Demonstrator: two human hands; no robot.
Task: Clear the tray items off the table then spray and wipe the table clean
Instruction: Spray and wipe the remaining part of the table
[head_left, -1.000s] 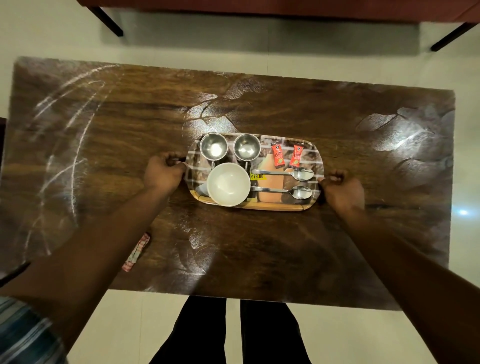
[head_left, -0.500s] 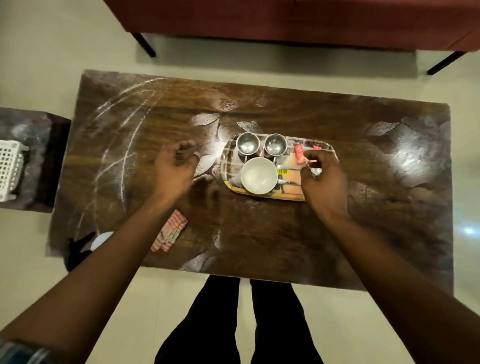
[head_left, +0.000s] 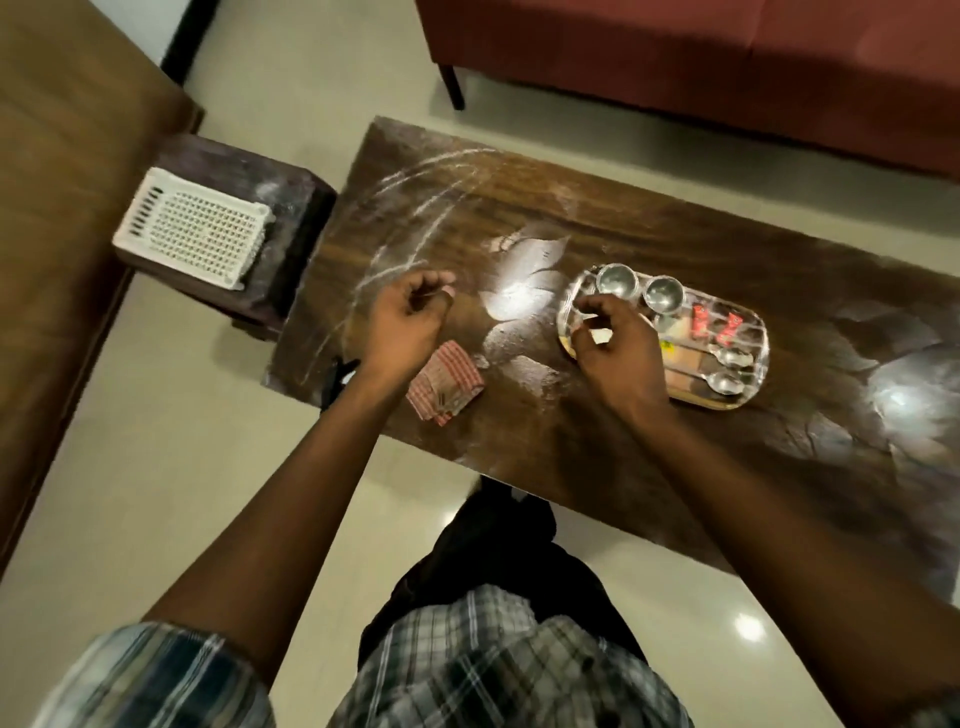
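Both hands have let go of the tray (head_left: 762, 332). The left hand (head_left: 402, 325) has drawn away to the left, and its loosely curled fingers now hover just beyond the cloth (head_left: 444, 382). The right hand (head_left: 618, 353) has crossed from the sachets (head_left: 701, 318) to the tray's left end. It now covers the bowl (head_left: 598, 336), with only a white sliver showing between its curled fingers. The sachets and spoons (head_left: 727, 382) now lie uncovered to its right. The view has swung left, bringing in a basket (head_left: 195, 234) well left of the left hand.
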